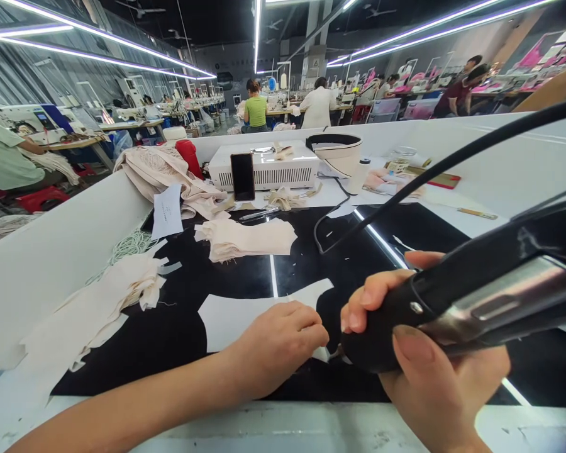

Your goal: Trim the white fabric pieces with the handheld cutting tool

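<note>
My right hand [434,371] is wrapped around a black corded handheld power tool [490,296], whose metal side strip faces me. Its narrow tip points left and down toward the edge of a flat white cut piece [238,318], paper or fabric. On that piece rests my left hand [283,343], fingers curled and closed at its right edge close to the tool's tip. The fingertips themselves are hidden, and a small white corner shows beneath them. Both hands are over a glossy black mat [179,340].
Cream fabric pieces [248,239] lie stacked behind the hands, with another pile [108,296] at left. Further back are a phone [243,177], a white vented box [283,167] and a round container [337,151]. The tool's black cord [405,189] loops across the right side.
</note>
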`<state>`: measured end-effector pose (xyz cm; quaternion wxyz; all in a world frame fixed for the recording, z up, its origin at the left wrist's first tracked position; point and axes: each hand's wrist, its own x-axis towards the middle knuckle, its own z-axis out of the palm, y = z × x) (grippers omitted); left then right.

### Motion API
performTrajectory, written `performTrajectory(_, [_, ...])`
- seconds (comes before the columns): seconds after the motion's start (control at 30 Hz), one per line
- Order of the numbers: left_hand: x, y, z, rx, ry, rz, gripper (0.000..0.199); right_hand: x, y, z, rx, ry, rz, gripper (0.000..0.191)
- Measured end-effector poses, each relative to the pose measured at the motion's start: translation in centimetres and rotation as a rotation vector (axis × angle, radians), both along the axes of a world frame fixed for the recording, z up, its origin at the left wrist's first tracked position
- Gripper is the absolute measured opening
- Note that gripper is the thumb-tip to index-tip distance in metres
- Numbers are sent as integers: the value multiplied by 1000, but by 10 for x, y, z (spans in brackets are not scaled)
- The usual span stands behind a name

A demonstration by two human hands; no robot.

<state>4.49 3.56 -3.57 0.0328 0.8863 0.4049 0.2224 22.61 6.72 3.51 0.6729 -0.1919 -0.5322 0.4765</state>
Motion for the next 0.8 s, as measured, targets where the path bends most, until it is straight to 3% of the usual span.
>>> performTrajectory(0.2, [-4, -2, 3, 7, 4, -65, 18, 0, -1, 0, 6, -1, -2, 48])
performTrajectory(0.47, [-15, -11, 12, 140, 89, -153, 26, -1, -1, 3, -23, 2, 11, 47])
performTrajectory(0.8, [-13, -14, 8, 239, 146, -124, 32, 0, -1, 2, -10, 9, 4, 47])
